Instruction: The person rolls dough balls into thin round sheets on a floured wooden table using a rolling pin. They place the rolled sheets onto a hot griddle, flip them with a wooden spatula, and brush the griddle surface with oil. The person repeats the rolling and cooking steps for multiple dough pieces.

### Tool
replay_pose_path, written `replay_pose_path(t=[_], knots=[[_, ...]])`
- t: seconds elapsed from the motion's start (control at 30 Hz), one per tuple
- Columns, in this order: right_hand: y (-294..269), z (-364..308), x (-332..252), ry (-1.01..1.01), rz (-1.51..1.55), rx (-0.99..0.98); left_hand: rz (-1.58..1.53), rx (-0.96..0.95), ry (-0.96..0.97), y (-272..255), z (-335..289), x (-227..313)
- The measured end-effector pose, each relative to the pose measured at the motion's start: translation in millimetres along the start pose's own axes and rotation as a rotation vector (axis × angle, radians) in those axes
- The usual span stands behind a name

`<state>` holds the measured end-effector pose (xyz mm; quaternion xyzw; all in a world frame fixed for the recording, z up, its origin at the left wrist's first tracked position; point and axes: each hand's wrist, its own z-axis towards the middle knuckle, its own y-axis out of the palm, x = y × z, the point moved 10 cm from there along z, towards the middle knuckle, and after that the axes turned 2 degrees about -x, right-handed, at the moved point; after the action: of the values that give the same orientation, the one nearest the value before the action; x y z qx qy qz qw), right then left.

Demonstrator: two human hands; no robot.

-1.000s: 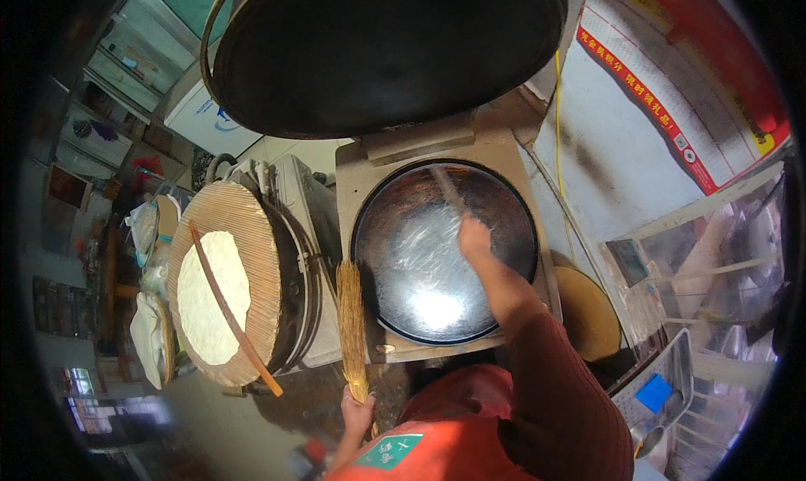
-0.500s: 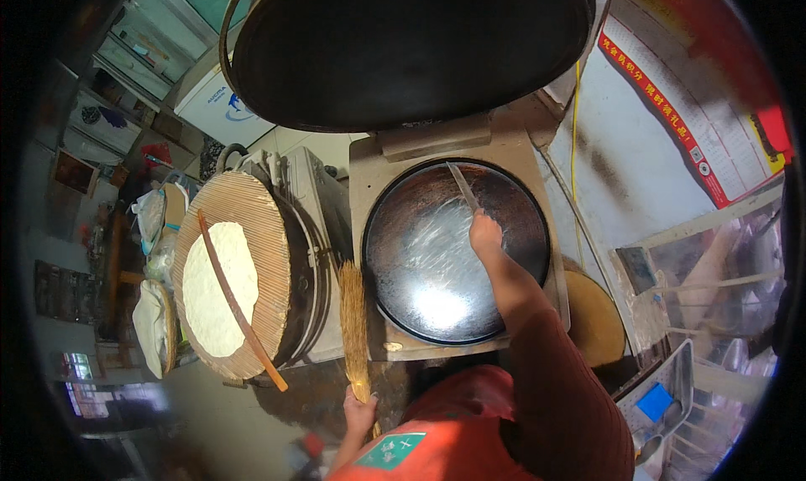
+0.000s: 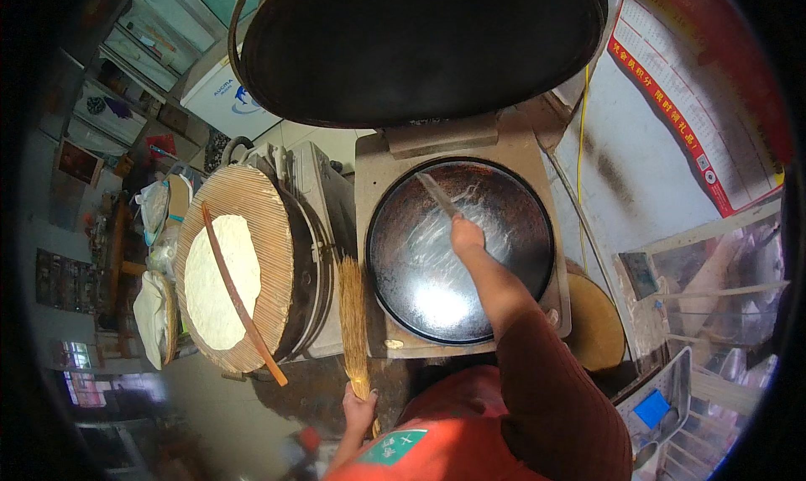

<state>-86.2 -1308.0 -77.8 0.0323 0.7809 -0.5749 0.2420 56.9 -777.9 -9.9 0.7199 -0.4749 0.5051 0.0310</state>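
Head view: right hand [image 3: 467,234] grasps a scraper [image 3: 438,194] on the round griddle [image 3: 403,305]; left hand [image 3: 359,410] grips a straw brush [image 3: 353,313].

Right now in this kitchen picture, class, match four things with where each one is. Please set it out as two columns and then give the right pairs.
Things
1. scraper
2. straw brush
3. flat round dough
4. heavy dark lid

Places
A. lying on the round wooden board
B. raised open above the griddle
C. in the right hand, blade on the griddle
D. held by the left hand, beside the griddle

Pairs: 1-C, 2-D, 3-A, 4-B
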Motion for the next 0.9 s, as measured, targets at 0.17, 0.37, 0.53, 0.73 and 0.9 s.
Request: replay_pose_path(t=[0.17,0.37,0.53,0.73,0.9], knots=[[59.4,-70.1,-50.2,-0.427,-0.148,-0.393,-0.030,-0.020,-0.127,5.1,-8.9,-4.8],[-7.3,-9.0,37.5,0.013,-0.030,-0.033,0.036,0.048,0.158,-0.9,-11.8,23.7],[30.4,-48.9,11.7,-0.090,-0.025,-0.169,0.004,0.024,0.011,-0.4,-18.8,-3.2],[38.0,-158.1,6.9,-0.588,-0.250,-0.509,0.084,0.031,0.028,2.3,-10.6,-6.9],[-3.3,-105.1,49.3,-0.224,-0.140,-0.191,0.095,0.008,0.031,9.9,-8.9,-2.2]])
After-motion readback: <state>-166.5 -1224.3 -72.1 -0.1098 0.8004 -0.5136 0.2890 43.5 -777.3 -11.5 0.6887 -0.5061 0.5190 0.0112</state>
